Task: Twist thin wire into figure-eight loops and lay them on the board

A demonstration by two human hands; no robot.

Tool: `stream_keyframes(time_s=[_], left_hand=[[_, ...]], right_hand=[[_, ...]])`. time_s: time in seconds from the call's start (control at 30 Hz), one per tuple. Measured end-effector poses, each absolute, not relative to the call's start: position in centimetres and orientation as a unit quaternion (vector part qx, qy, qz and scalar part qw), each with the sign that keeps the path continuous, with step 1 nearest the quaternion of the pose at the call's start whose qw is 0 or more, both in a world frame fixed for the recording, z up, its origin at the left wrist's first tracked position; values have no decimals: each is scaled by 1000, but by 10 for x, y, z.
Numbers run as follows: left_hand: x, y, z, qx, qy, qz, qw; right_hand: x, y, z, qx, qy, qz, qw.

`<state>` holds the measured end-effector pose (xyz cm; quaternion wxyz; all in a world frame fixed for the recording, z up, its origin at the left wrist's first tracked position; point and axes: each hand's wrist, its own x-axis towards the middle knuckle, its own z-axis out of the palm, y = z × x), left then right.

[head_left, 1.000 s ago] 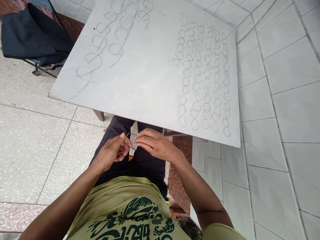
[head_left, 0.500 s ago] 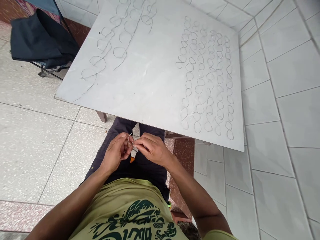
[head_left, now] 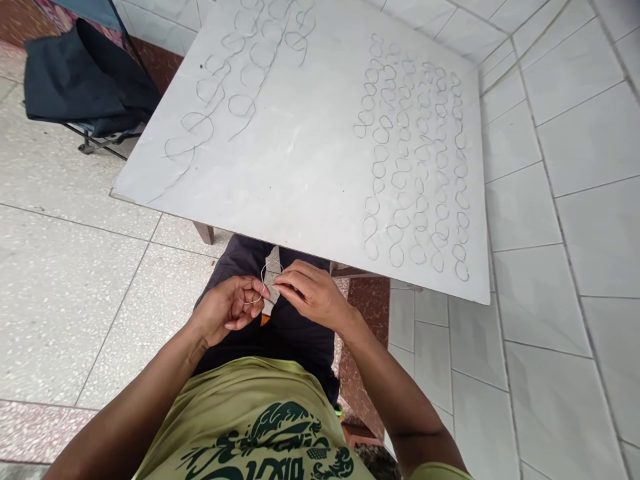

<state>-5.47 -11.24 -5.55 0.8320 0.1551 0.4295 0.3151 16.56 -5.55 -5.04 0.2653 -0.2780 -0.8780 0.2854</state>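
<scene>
A thin silver wire bent into two loops sits between my hands, just below the near edge of the white board. My left hand pinches its lower loop, palm turned up. My right hand pinches the upper loop with fingertips pressed together. Both hands hover over my lap in dark trousers. On the board lie several rows of small finished wire loops at the right and larger loops of wire at the far left.
A dark bag rests on a folding frame at the far left. White tiled floor surrounds the board, with a reddish stone strip under its near edge. A small grey and orange piece lies on my lap.
My hands have drawn slightly apart. A second loop now shows in the wire, and my left palm has turned upward. The view has barely shifted.
</scene>
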Motion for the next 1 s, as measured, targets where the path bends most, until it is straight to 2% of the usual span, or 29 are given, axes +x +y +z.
stream_keyframes(time_s=[0.23,0.47,0.57,0.77,0.9,1.0], left_hand=[[-49,-113,-60,157,408,317,842],[-30,-125,-58,279,512,404,704],[-30,-126,-61,273,516,430,689],[-37,-128,-63,296,503,449,677],[-41,-131,-63,373,521,427,638],[-41,-132,-63,408,527,411,622]], right_hand=[[168,-53,-46,-254,-887,288,257],[166,-54,-51,-258,-886,281,264],[165,-56,-50,-259,-887,286,254],[165,-62,-43,-263,-866,337,258],[165,-62,-41,-349,-800,387,297],[163,-58,-43,-380,-770,425,286]])
